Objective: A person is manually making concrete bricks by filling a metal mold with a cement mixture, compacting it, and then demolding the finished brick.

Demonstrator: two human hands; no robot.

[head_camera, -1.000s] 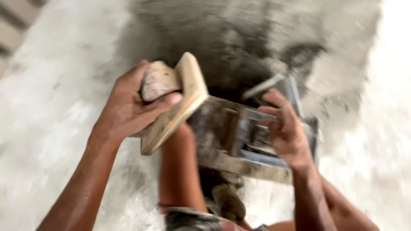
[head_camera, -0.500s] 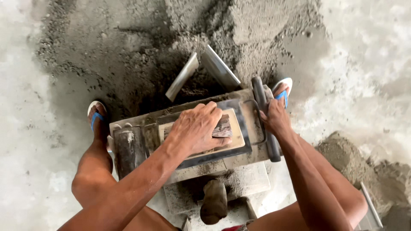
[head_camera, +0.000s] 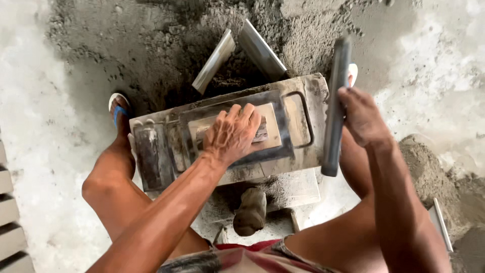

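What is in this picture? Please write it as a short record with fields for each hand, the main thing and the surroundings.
left hand: left hand presses flat on a wooden block
right hand: right hand grips a dark bar, raised upright beside the mould
main thing: grey metal mould, dusted with cement, the wooden block set in its frame
behind the mould: two grey metal plates leaning in a pile of grey mix
feet: blue sandal left of the mould
ground: pale concrete floor
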